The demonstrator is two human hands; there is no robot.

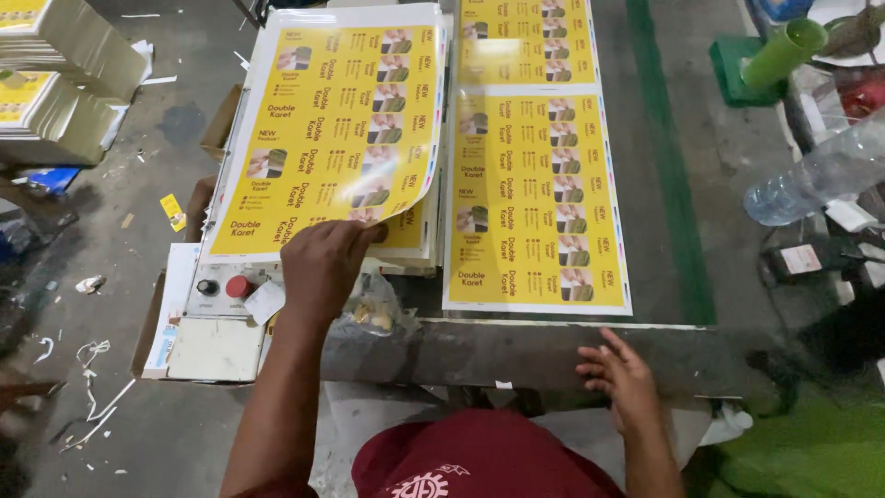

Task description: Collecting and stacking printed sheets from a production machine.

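One left grip (324,263) pinched on yellow sheet (332,129), right hand (619,373) flat, open.

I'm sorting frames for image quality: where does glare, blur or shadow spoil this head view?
Head view: white glare washes over the curled top sheet that the left hand lifts, and over the far sheet; the flat sheet reads clearly; the right hand on the table edge looks slightly soft; the left-side floor is dim and smeared.

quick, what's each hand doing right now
left hand: closed on the top yellow sheet, lifting its corner
right hand: open, flat on the table edge
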